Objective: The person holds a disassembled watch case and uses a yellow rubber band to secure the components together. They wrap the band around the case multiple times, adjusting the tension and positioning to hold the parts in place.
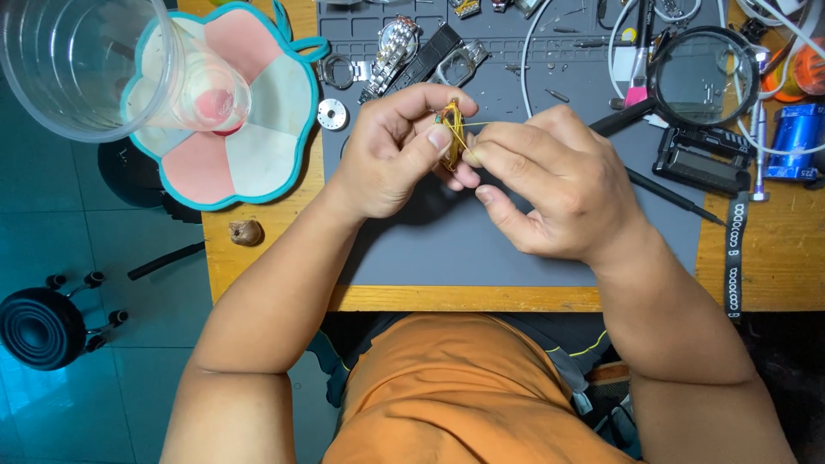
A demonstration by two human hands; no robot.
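Observation:
My left hand (387,155) and my right hand (550,185) meet above a grey work mat (447,249). Between the fingertips of both hands sits a small round brown and yellow part (452,133), held on edge. My left thumb and forefinger pinch it from the left. A thin yellow strand runs from the part toward my right hand, whose fingers pinch it at the right side. Most of the part is hidden by my fingers.
Metal watch bracelets (391,56) and a round metal disc (332,113) lie at the mat's back. A magnifier (700,77), a black screwdriver (675,198), a blue cylinder (795,142) are at the right. A flower-shaped pad (258,137) and clear plastic cup (77,60) are at the left.

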